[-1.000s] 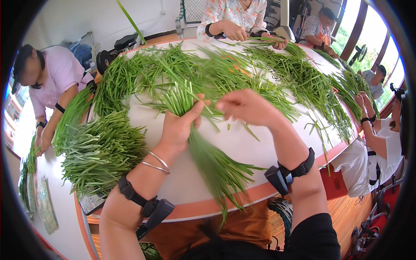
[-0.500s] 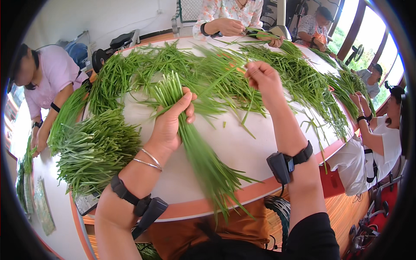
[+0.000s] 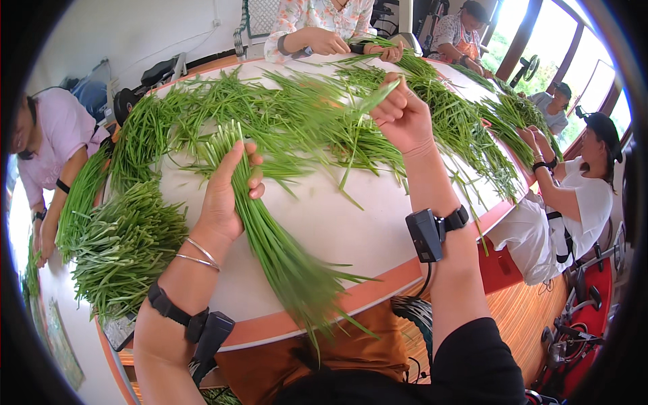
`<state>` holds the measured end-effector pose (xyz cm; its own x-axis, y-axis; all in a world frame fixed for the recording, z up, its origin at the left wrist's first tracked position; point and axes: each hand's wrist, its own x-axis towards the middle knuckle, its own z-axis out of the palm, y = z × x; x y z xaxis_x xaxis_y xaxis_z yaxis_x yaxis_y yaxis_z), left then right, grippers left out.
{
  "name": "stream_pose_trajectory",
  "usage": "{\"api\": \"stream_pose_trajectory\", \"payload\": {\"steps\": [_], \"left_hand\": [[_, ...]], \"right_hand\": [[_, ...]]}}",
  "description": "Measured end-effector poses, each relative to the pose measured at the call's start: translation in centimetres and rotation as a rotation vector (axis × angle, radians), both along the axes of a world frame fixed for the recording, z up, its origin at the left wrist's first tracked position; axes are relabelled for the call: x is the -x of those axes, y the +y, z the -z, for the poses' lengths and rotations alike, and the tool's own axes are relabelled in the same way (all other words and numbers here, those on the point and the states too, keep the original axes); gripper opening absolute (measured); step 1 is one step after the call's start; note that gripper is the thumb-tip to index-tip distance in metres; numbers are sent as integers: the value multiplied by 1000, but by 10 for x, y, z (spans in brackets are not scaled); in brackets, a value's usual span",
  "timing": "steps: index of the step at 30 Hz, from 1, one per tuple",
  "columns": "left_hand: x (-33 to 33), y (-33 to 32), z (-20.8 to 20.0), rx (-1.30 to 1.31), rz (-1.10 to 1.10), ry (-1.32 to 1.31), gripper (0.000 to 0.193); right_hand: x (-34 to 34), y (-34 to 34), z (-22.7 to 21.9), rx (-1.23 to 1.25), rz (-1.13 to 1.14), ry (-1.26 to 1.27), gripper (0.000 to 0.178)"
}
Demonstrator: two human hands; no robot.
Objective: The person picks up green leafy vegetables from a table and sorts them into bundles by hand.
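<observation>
My left hand (image 3: 233, 179) is closed round a bundle of long green chives (image 3: 280, 253). The pale cut ends stick up above my thumb, and the leaves hang slantwise over the near table edge, their tips blurred. Farther right and higher, my right hand (image 3: 403, 120) pinches a green chive blade (image 3: 379, 96), smeared by motion, between thumb and fingers. Beneath and beyond it, loose chives (image 3: 263, 111) lie spread in a heap across the white table (image 3: 337, 209). A thick, neater pile of chives (image 3: 128, 243) rests left of my left forearm.
Across the table a person in a floral shirt (image 3: 320, 23) handles chives. Another in pink (image 3: 64, 128) works at the left, and one in white (image 3: 574, 196) sits at the right. A pink-orange band (image 3: 398, 273) edges the table.
The whole view has shifted, so the table sits farther left. My right hand has turned upward, with a chive blade now showing in its pinch; my left hand still grips the bundle.
</observation>
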<state>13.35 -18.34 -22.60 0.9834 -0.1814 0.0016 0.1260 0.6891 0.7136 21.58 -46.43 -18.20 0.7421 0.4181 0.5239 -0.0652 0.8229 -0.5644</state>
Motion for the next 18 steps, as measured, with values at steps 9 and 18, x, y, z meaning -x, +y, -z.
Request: {"api": "stream_pose_trajectory", "payload": {"steps": [9,18], "left_hand": [[13,-16,-7,-368,311,55,31],[20,-19,-14,-425,397,-50,25]], "right_hand": [[26,47,-3,746,-320,-281,15],[34,71,3,990,-234,-297,13]]}}
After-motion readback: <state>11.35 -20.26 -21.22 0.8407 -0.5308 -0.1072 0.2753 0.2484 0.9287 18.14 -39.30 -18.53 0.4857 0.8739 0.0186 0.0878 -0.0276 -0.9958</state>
